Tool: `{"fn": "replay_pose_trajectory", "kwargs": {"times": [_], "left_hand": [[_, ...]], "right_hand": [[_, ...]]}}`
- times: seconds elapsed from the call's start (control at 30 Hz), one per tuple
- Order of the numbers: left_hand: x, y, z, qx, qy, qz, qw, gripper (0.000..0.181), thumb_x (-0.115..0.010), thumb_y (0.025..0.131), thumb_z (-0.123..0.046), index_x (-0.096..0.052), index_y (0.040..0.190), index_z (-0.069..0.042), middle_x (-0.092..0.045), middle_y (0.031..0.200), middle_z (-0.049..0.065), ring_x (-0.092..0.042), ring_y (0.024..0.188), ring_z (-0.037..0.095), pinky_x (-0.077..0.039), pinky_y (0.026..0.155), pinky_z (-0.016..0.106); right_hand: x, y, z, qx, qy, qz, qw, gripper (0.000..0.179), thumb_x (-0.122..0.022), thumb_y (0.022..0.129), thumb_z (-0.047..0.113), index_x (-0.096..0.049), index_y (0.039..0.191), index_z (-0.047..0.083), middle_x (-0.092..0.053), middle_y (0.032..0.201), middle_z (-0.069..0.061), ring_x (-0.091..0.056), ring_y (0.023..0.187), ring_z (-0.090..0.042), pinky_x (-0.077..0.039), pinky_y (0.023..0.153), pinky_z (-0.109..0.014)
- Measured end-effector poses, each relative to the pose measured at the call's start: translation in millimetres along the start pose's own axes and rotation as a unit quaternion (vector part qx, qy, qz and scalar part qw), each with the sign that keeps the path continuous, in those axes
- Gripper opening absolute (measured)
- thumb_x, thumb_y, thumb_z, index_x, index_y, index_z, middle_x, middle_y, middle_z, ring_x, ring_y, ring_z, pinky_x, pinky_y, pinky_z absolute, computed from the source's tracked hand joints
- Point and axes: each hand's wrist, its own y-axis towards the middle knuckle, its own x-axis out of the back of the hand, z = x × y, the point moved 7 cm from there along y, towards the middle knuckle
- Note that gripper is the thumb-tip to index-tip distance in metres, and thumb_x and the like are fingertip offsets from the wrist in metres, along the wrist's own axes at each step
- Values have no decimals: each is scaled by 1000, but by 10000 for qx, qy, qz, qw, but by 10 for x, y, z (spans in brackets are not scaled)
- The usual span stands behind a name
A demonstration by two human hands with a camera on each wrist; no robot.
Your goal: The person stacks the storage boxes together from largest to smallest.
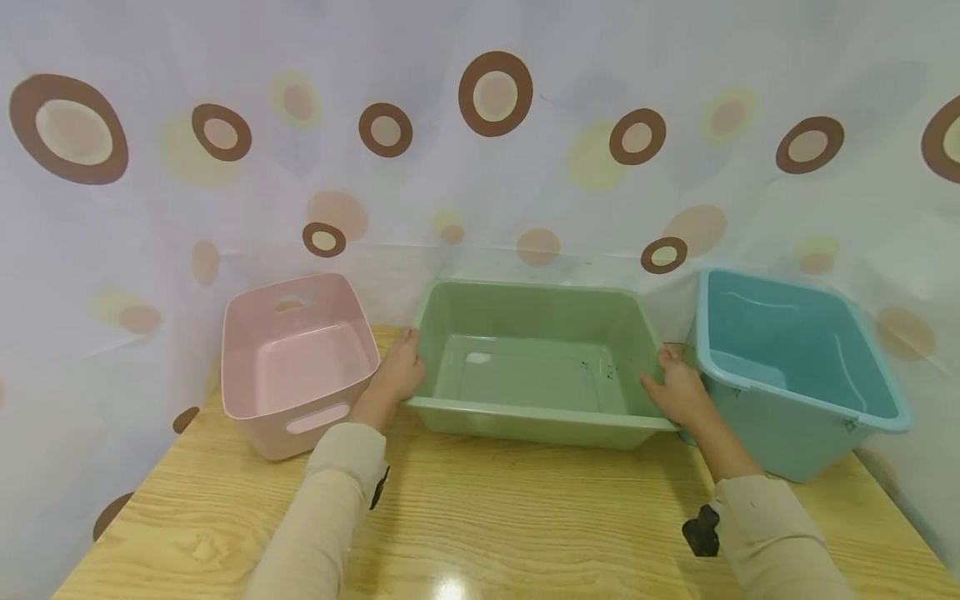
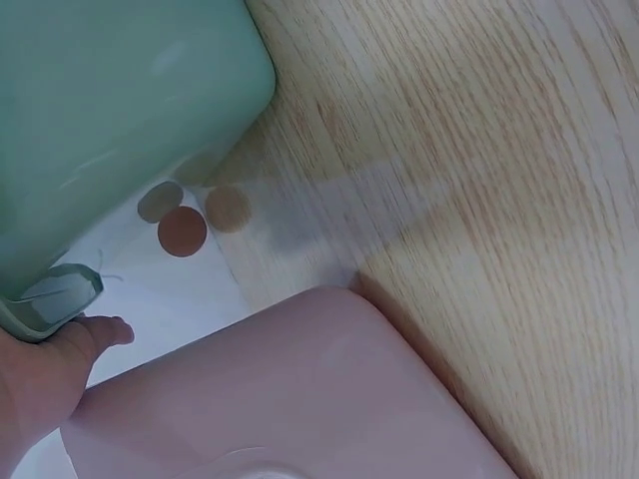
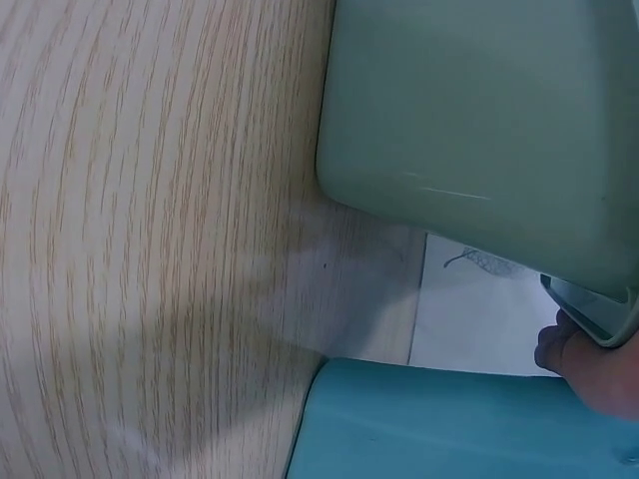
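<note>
A green rectangular plastic basin stands on the wooden table in the middle of the head view, nothing inside but a few dark specks on its floor. My left hand grips its left rim, and my right hand grips the right rim with the thumb over the inner side. The left wrist view shows fingertips under the handle at the basin's end. At the opposite end, fingers curl below the rim in the right wrist view.
Close by my left hand stands a pink basket with handle slots. A deeper blue bin is just right of my right hand. Behind all three hangs a white cloth with brown circles. The wooden table extends toward me.
</note>
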Motion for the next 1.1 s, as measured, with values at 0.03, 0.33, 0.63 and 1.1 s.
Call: {"fn": "replay_pose_trajectory", "kwargs": {"times": [0.03, 0.33, 0.63, 1.1], "left_hand": [[-2, 2, 6, 11, -10, 27, 10000, 54, -34, 90, -3, -21, 140, 14, -16, 150, 30, -18, 140, 40, -16, 116, 44], [-2, 25, 33, 29, -12, 26, 10000, 54, -33, 89, -1, -22, 139, 15, -17, 149, 31, -20, 139, 41, -17, 116, 44], [-17, 29, 62, 132, -91, 91, 9998, 54, -33, 90, 1, -21, 140, 15, -15, 150, 30, -19, 140, 40, -16, 116, 45], [-27, 16, 56, 211, -147, 181, 9995, 54, -33, 90, 2, -21, 141, 14, -13, 150, 30, -16, 140, 39, -16, 116, 44]], "right_hand": [[-4, 5, 2, -1, -12, 0, 10000, 69, -46, 94, 19, -12, 137, -23, -11, 142, -43, -16, 130, -57, -14, 105, -68], [-2, 2, 12, -33, -35, 40, 10000, 68, -44, 93, 17, -11, 137, -23, -10, 141, -45, -15, 128, -60, -17, 104, -67], [-5, -15, 23, 35, 308, 86, 9995, 59, -33, 89, 4, -10, 138, -21, -7, 142, -43, -12, 130, -57, -24, 105, -62], [-2, -33, 48, 32, 54, 209, 9998, 57, -31, 88, -2, -10, 137, -22, -7, 141, -44, -20, 125, -59, -33, 95, -61]]}}
